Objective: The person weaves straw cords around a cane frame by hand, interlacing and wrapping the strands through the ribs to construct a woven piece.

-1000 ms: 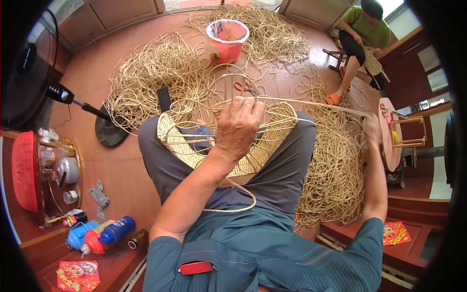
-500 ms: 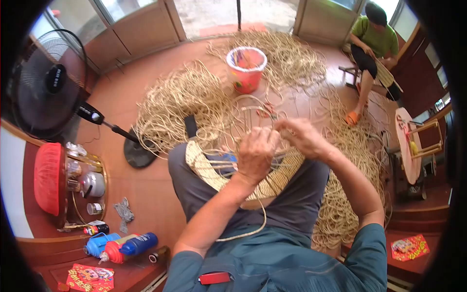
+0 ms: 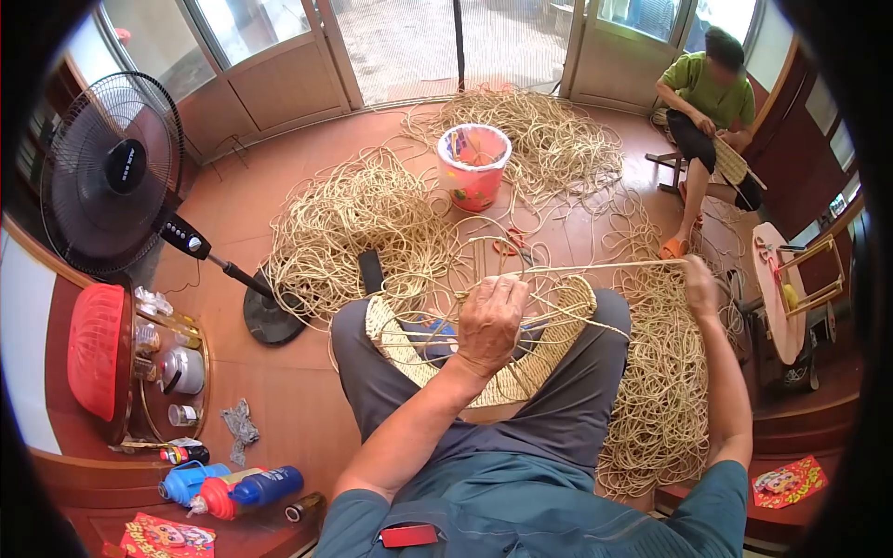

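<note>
Across my lap lies a curved woven piece of straw-coloured cord [image 3: 561, 346], with loose strands spanning its middle. My left hand [image 3: 490, 325] is closed over the strands at its far side, its fingertips partly hidden. Out to the right, my right hand [image 3: 700, 288] is closed on the end of a cord [image 3: 609, 266]. That cord runs nearly straight from my left hand to my right. Beyond my knees, scissors with orange-red handles [image 3: 510, 244] lie on the floor among loose cord.
Heaps of cord lie ahead [image 3: 530, 130], to the left [image 3: 363, 214] and to the right [image 3: 656, 409]. Between them stands a pink bucket [image 3: 474, 186]. A fan [image 3: 121, 172] is at left, a small table [image 3: 779, 298] at right. Another person [image 3: 712, 112] sits back right, holding a woven piece.
My right hand has swung out to the right from beside my left hand, drawing the cord straight. My left hand stays over the woven piece. The view has tipped up slightly.
</note>
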A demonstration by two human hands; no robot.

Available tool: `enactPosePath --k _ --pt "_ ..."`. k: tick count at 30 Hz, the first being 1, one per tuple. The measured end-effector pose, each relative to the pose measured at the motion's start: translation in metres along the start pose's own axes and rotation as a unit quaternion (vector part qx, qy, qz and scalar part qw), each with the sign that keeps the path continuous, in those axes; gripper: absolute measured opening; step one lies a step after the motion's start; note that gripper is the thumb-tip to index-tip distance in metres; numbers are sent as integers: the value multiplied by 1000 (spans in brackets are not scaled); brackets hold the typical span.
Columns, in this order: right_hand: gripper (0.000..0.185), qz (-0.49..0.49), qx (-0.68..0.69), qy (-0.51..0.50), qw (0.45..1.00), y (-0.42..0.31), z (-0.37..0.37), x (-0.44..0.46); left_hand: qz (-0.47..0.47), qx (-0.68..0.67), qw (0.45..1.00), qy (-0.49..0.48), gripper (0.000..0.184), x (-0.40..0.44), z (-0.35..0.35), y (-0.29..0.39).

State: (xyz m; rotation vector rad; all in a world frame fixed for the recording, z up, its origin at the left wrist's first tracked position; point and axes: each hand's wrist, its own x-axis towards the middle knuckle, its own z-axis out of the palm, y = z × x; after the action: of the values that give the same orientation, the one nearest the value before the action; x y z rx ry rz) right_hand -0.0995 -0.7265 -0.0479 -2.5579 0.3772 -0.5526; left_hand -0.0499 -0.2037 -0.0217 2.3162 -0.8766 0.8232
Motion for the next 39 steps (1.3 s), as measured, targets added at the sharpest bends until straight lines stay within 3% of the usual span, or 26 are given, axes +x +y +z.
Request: enactPosePath --k 1,2,3,4,7,9,10,11,12,13,14,15,16,19,20,22,24,27,34,38,39 --pt "41 -50 -79 38 995 90 -29 -1 -2 -5 1000 4 18 -1 1 0" --pt "40 -22 -154 31 987 149 -74 -12 -5 -10 1000 9 16 -1 1 -2" --pt "35 202 -85 93 971 150 -114 -32 -7 -14 1000 13 14 -2 1 -3" --pt "37 207 -107 142 962 293 -153 -49 -14 -14 1000 12 14 -2 1 -4" --pt "50 507 -125 190 832 322 -257 -151 -41 -17 999 13 13 0 -2 -3" --pt "63 591 -148 166 776 322 -268 -186 -63 -24 998 20 12 2 -6 0" --pt "71 571 -161 147 791 319 -260 -190 -78 -22 996 24 12 5 -9 -1" --pt "72 519 -245 38 818 265 -236 -180 -96 -23 995 21 12 9 -12 -1" --pt "66 351 -221 135 900 289 -206 -194 -115 -27 993 9 12 6 -14 1" --pt "59 273 -86 156 946 305 -175 -190 -119 -20 993 4 11 6 -13 3" --pt "43 214 17 139 967 247 -140 -180 -120 -11 993 4 9 10 -11 3" --pt "39 145 58 89 984 194 -108 -164 -120 1 993 7 8 12 -9 3" --pt "36 134 47 32 989 90 -84 -148 -128 11 992 -7 8 12 -8 5" --pt "30 94 213 -131 964 -139 -39 -128 -140 26 990 -10 13 17 -7 5" --pt "29 53 275 -167 945 -170 -20 -130 -146 22 989 -16 13 19 -6 4" --pt "31 -56 260 -219 939 -237 -3 -131 -163 12 986 -26 14 20 -5 4" --pt "35 -63 218 -244 943 -280 12 -122 -179 -1 983 -41 13 22 -9 8" --pt "42 -107 229 -181 950 -303 50 -106 -193 -55 978 -58 15 18 -10 7" --pt "48 11 399 -256 881 -330 108 -72 -297 -148 927 -174 16 26 -24 11" --pt "48 53 503 -221 834 -323 126 -75 -235 -125 958 -104 13 18 -21 9" --pt "48 89 549 -246 794 -320 125 -76 -208 -117 968 -73 12 16 -21 12"
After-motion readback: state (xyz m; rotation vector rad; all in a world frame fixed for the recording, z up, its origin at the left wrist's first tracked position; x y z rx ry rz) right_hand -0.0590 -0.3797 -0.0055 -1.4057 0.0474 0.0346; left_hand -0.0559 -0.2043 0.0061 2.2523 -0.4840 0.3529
